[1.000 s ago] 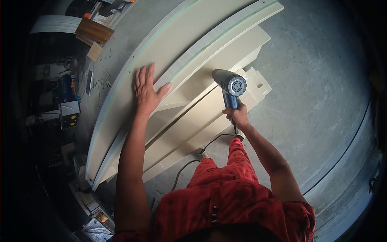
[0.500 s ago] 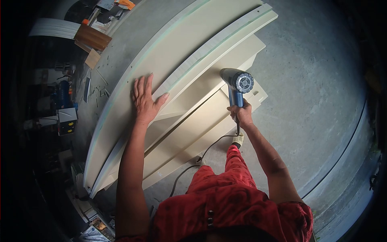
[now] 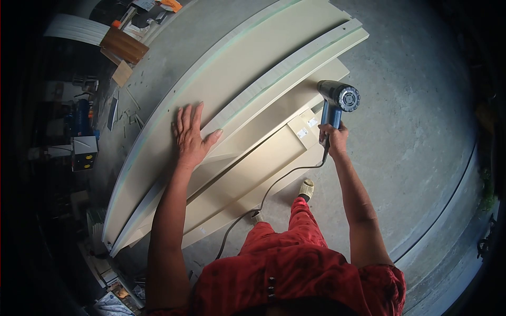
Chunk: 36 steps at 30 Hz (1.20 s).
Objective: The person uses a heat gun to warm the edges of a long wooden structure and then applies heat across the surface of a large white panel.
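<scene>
Judging from how the boards lie, the work with the heat gun (image 3: 338,99) is taken to be near the far end of the stack, though how much of it is finished cannot be read from the surfaces: no mark on the cream boards shows which stretch has been heated and which has not. The heat gun is held above the far end of the lower panel (image 3: 247,174), just beside two small white labels (image 3: 305,128), with its rear grille turned up toward the camera and its nozzle aimed away and down; what the nozzle is pointed at is hidden by the gun body. Its cord (image 3: 266,195) is trailed back over the lower panel toward the person's legs. The long upper panel (image 3: 237,68) and the narrow strip (image 3: 295,60) beside it are laid slantwise on the concrete floor (image 3: 416,137), with greenish edges showing. The right hand (image 3: 333,138) is closed around the blue handle, the arm stretched well forward and nearly straight. The left hand (image 3: 191,136) is laid flat on the upper panel, fingers spread and thumb splayed toward the strip, the arm extended as if weight is being borne on it. Wood offcuts (image 3: 124,45) are scattered at the far left.
</scene>
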{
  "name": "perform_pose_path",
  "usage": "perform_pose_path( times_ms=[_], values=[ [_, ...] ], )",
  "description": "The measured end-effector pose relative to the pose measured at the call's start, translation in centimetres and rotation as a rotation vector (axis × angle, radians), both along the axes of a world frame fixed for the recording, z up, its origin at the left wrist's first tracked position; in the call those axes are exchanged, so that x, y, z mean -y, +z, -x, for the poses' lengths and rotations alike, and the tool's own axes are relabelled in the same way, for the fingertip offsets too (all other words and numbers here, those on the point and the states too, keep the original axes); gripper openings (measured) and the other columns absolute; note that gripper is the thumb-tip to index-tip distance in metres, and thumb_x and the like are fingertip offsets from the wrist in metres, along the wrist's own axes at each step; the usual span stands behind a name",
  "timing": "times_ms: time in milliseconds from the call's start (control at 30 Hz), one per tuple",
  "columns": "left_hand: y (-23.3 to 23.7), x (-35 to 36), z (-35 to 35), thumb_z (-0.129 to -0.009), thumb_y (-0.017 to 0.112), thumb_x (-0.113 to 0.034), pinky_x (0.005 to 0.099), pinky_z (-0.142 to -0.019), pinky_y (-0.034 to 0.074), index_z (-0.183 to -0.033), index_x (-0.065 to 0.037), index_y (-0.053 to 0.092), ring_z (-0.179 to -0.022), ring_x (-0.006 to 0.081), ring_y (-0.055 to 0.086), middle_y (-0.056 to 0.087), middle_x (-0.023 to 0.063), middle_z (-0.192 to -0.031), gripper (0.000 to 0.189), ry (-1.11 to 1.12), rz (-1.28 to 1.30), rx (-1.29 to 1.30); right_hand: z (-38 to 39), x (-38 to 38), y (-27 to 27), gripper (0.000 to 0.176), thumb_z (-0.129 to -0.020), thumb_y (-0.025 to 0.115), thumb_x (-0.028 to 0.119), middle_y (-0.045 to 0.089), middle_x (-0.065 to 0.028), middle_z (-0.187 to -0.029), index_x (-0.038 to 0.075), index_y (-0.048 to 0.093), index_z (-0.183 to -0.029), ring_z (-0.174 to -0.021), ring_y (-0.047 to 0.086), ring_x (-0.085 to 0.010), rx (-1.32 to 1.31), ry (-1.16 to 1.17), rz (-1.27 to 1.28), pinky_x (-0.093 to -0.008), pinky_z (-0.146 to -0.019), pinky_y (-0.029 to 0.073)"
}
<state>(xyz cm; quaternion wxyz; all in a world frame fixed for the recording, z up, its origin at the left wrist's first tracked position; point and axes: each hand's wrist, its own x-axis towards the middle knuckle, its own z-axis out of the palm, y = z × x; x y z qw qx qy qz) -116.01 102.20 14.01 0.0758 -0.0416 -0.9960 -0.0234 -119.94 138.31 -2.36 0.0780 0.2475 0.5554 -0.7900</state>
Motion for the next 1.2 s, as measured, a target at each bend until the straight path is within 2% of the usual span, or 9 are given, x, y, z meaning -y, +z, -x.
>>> perform_pose_path(
  times_ms=[200, 267, 500, 567, 667, 767, 900, 1067, 1200],
  values=[
    [0.4, -0.1, -0.1, -0.074, 0.057, -0.063, 0.0615, -0.103, 0.016, -0.141, -0.017, 0.029, -0.133, 0.0399, 0.018, 0.029, 0.0174, -0.141, 0.086, -0.005, -0.012, -0.001, -0.1, 0.1, -0.1, 0.033, -0.062, 0.065, 0.003, 0.051, -0.0062, -0.063, -0.003, 0.049, -0.09, -0.047, 0.05, -0.0139, 0.0, 0.014, -0.04, -0.0268, -0.043, 0.042],
    [0.7, -0.3, -0.3, -0.078, 0.056, -0.057, 0.0519, -0.107, 0.017, -0.14, -0.011, 0.03, -0.132, 0.0411, 0.022, 0.031, 0.0209, -0.14, 0.081, -0.007, 0.035, 0.0, -0.2, 0.3, -0.2, 0.033, -0.062, 0.065, 0.003, 0.052, -0.0064, -0.064, -0.003, 0.049, -0.09, -0.048, 0.05, -0.0138, 0.006, 0.015, -0.059, -0.0268, -0.044, 0.042],
    [0.7, -0.3, -0.6, -0.078, 0.059, -0.054, 0.0507, -0.107, 0.02, -0.14, -0.01, 0.03, -0.131, 0.0411, 0.023, 0.031, 0.0213, -0.14, 0.081, -0.02, -0.009, -0.026, -0.5, 0.9, -0.6, 0.032, -0.062, 0.065, 0.003, 0.052, -0.006, -0.064, -0.003, 0.049, -0.09, -0.048, 0.05, -0.0131, 0.043, 0.006, -0.067, -0.0266, -0.045, 0.043],
    [0.8, -0.4, -0.7, -0.077, 0.063, -0.047, 0.0494, -0.107, 0.022, -0.139, -0.007, 0.031, -0.131, 0.0415, 0.025, 0.033, 0.0217, -0.138, 0.08, -0.072, -0.179, -0.09, -0.4, 1.1, -0.5, 0.026, -0.062, 0.063, -0.002, 0.051, -0.0076, -0.06, -0.002, 0.049, -0.084, -0.045, 0.049, -0.0163, 0.015, -0.034, -0.057, -0.0292, -0.041, 0.04],
    [0.9, -0.4, -1.7, -0.075, 0.067, -0.043, 0.0499, -0.106, 0.023, -0.138, -0.006, 0.032, -0.13, 0.0416, 0.026, 0.039, 0.0189, -0.135, 0.081, -0.176, -0.208, -0.194, -0.8, 1.3, -1.1, 0.025, -0.062, 0.063, -0.002, 0.051, -0.0076, -0.06, -0.001, 0.049, -0.083, -0.044, 0.049, -0.0163, -0.009, -0.034, -0.044, -0.0294, -0.041, 0.04],
    [1.2, -1.7, -3.6, -0.076, 0.068, -0.033, 0.0497, -0.106, 0.024, -0.136, -0.004, 0.034, -0.132, 0.0402, 0.026, 0.041, 0.018, -0.134, 0.075, -0.099, -0.297, -0.249, -1.5, 1.2, -0.9, 0.023, -0.062, 0.063, -0.003, 0.052, -0.0077, -0.059, -0.001, 0.049, -0.081, -0.043, 0.049, -0.0163, -0.03, -0.023, -0.047, -0.0295, -0.04, 0.039],
    [3.9, -5.0, -5.0, -0.081, 0.064, -0.019, 0.0432, -0.109, 0.019, -0.138, -0.003, 0.032, -0.135, 0.0334, 0.025, 0.034, 0.0221, -0.14, 0.067, -0.121, -0.561, -0.28, -1.9, 0.5, -0.6, 0.028, -0.062, 0.065, 0.002, 0.052, -0.0057, -0.064, -0.001, 0.05, -0.086, -0.049, 0.049, -0.0136, 0.004, 0.07, -0.076, -0.028, -0.046, 0.044],
    [10.2, -7.6, -3.8, -0.081, 0.062, -0.016, 0.045, -0.108, 0.021, -0.136, 0.002, 0.032, -0.133, 0.0351, 0.028, 0.035, 0.0249, -0.137, 0.066, -0.247, -0.815, -0.43, -2.2, 0.9, 0.4, 0.029, -0.061, 0.065, 0.001, 0.053, -0.0064, -0.065, -0.002, 0.051, -0.086, -0.049, 0.05, -0.014, -0.002, 0.081, -0.073, -0.028, -0.046, 0.044],
    [8.4, -10.3, -6.5, -0.08, 0.062, -0.012, 0.0455, -0.106, 0.026, -0.132, 0.006, 0.036, -0.13, 0.0375, 0.032, 0.04, 0.0252, -0.132, 0.061, -0.389, -1.037, -0.475, -4.2, 0.5, -1.2, 0.03, -0.06, 0.065, -0.001, 0.053, -0.0063, -0.065, -0.002, 0.051, -0.086, -0.048, 0.05, -0.0136, 0.015, 0.075, -0.048, -0.0278, -0.045, 0.043]
  ],
)
